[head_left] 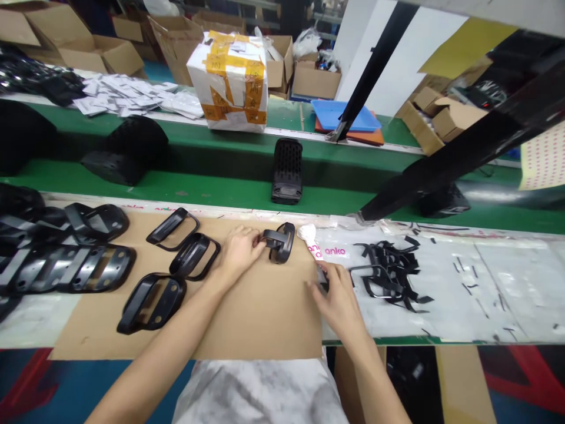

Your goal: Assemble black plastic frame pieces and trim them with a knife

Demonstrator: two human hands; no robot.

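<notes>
Head view: the left hand [238, 253] grips a black plastic frame [279, 242] shut near the far edge of a cardboard sheet [260, 312]; the right hand [338, 300] curls at a small black piece [322, 278] on the sheet's right edge, its hold unclear. Open cardboard boxes [315, 79] and a blue tray [346, 115] lie beyond the far edge of the worktop [176, 197].
</notes>
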